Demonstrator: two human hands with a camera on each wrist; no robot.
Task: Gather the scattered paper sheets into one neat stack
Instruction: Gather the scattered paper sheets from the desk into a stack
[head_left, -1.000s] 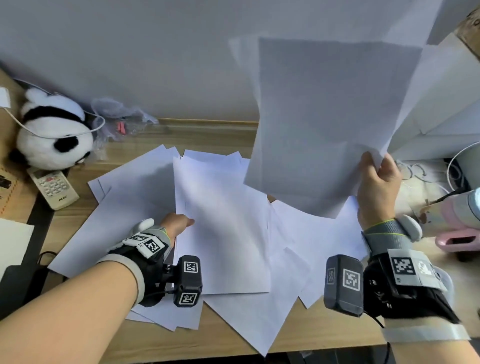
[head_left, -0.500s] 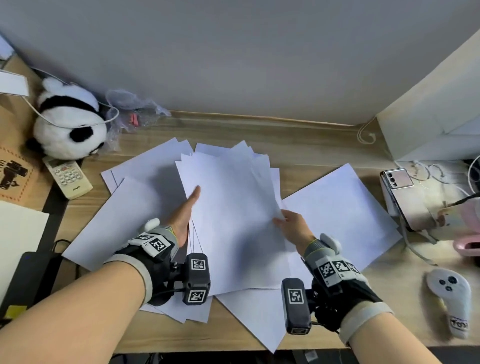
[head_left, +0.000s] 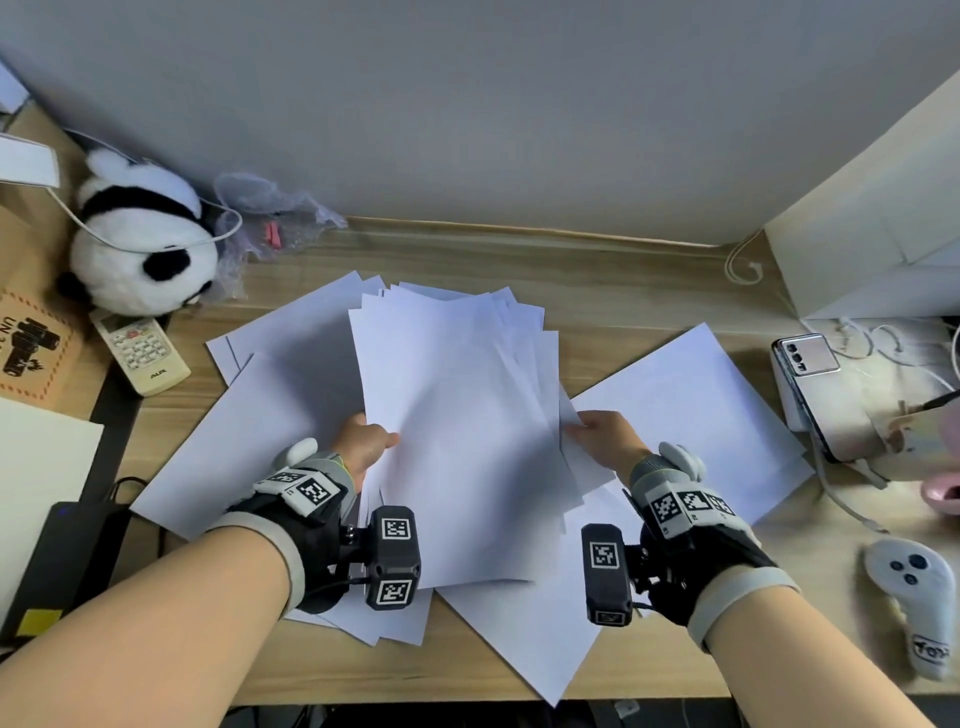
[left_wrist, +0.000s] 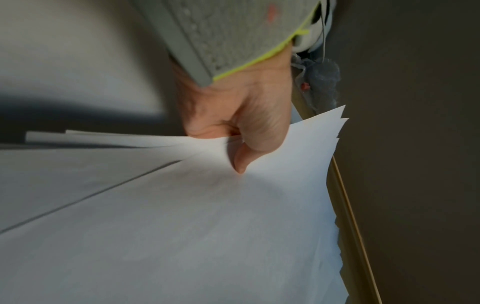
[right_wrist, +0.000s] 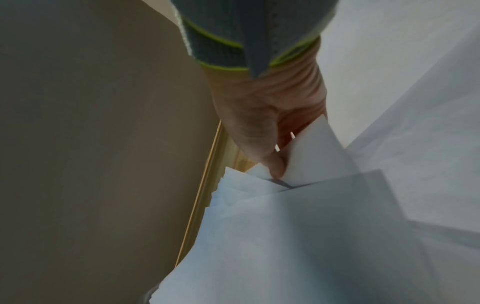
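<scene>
Two hands: both grip one loose bundle of white paper sheets (head_left: 457, 431) over the middle of the wooden desk (head_left: 613, 291).
Left hand (head_left: 363, 444): pinches the bundle's left edge, thumb curled onto the top sheet.
Right hand (head_left: 605, 439): pinches the right edge, thumb on top; its fingers cannot be seen from the head camera.
Bundle's lie: directly ahead, between the hands, long axis running away from the person toward the grey wall (head_left: 467, 104); far corners fan out unevenly.
Nearer hand: neither, each meets its own side at about the same depth.
Strays on the left: flat white sheets (head_left: 244, 426) under and beside the left forearm, so the left hand looks nearer to them.
Strays on the right: a large white sheet (head_left: 691, 415) just past the right hand, and another (head_left: 524, 634) poking over the desk's near edge.
Likely coming move: squaring the bundle, then collecting these strays.
Left wrist view: shows the left hand's (left_wrist: 241, 121) thumb (left_wrist: 242, 158) pressing the paper and the staggered far corners (left_wrist: 340, 123).
Right wrist view: shows the right hand's (right_wrist: 270, 115) thumb (right_wrist: 275, 166) wedged between sheets.
Head view only: the strays, a plush panda (head_left: 140, 244) and a white remote control (head_left: 143, 353).
</scene>
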